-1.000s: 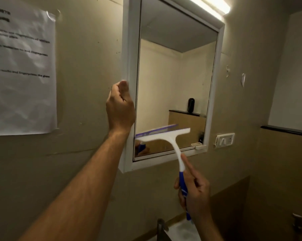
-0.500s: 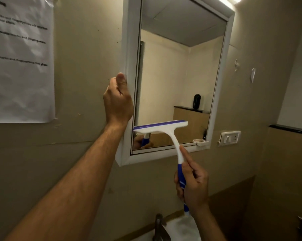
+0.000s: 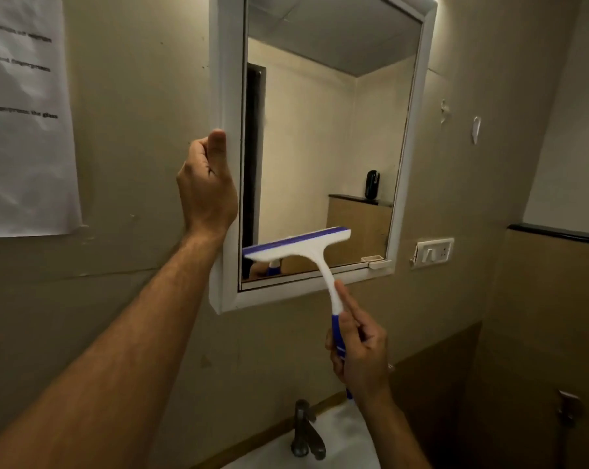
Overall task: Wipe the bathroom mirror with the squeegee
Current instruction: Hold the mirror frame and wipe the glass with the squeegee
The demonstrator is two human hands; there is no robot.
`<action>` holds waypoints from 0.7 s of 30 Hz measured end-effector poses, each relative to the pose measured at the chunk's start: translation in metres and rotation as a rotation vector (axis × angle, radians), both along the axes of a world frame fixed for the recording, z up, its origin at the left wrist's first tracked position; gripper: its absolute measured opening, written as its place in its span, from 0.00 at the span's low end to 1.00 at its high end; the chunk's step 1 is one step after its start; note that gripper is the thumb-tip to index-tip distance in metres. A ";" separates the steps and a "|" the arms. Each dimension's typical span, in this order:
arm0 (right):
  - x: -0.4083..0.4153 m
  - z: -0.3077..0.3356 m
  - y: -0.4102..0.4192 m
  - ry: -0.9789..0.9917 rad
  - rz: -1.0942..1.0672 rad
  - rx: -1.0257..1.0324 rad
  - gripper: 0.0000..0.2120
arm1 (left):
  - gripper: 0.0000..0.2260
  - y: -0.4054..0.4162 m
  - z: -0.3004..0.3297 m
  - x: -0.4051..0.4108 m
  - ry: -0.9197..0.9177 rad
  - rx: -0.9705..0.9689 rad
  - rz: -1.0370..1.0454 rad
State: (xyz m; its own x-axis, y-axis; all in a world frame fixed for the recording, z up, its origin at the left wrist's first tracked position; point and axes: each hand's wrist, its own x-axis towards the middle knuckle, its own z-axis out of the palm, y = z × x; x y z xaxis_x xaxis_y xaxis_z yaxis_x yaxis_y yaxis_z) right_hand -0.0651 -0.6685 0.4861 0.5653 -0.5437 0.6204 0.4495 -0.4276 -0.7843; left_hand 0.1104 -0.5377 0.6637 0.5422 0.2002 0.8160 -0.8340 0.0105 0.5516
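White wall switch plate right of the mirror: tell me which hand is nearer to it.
Right. The right hand holds the blue-and-white squeegee below and left of the white wall switch plate; the left hand grips the white mirror frame on its far side.

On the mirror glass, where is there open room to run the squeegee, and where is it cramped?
The mirror glass is open above the squeegee blade, between the white side frames up to the top. It is cramped in the lower left corner: the blade's end sits by the frame where the left hand grips. The right hand holds the handle below.
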 end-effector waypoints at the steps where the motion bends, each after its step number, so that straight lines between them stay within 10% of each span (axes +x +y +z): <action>1: -0.002 -0.005 -0.003 0.024 -0.007 -0.005 0.20 | 0.17 0.000 0.000 0.001 0.004 0.005 0.012; 10: 0.010 0.058 -0.001 -0.099 0.000 0.013 0.18 | 0.14 0.000 -0.001 -0.005 -0.033 -0.007 0.018; 21: -0.008 -0.027 -0.011 0.020 -0.078 0.018 0.18 | 0.15 -0.001 -0.001 -0.004 -0.025 -0.011 0.049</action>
